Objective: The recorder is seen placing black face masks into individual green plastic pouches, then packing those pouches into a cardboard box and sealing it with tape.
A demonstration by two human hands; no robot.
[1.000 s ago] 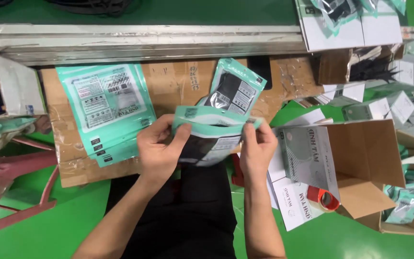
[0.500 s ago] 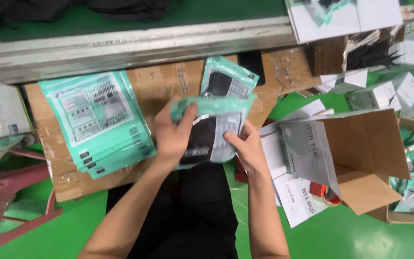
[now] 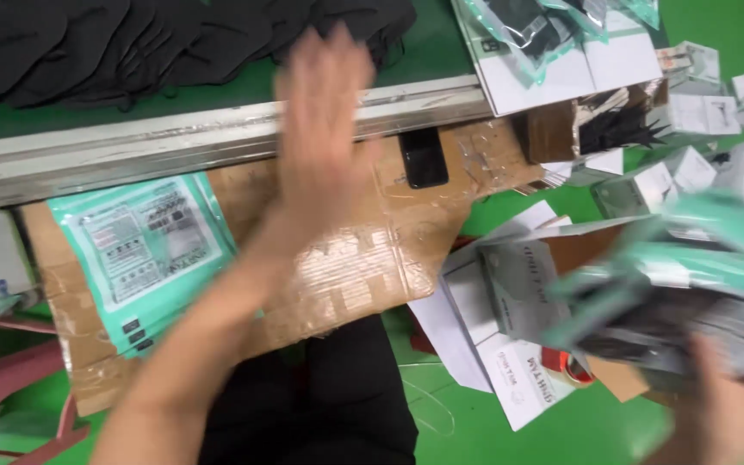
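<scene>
A: Left hand point(image 3: 325, 142)?

B: Open and empty, fingers spread, blurred, raised over the taped cardboard tabletop point(image 3: 363, 275) near its far edge, by the metal rail point(image 3: 217, 133).

A: Right hand point(image 3: 734, 413)?

B: Off the tabletop's right edge, gripping a blurred teal pouch point(image 3: 691, 293) above the open carton point(image 3: 518, 284).

A: Elsewhere?

B: Teal pouches stacked point(image 3: 144, 245) at the left edge.

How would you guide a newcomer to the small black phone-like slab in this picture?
Start at the long metal rail crossing the top. Just below its right end lies a taped cardboard sheet, and the small black slab sits at its top edge. It is the only dark, glossy rectangle there, right of the raised left hand.
</scene>
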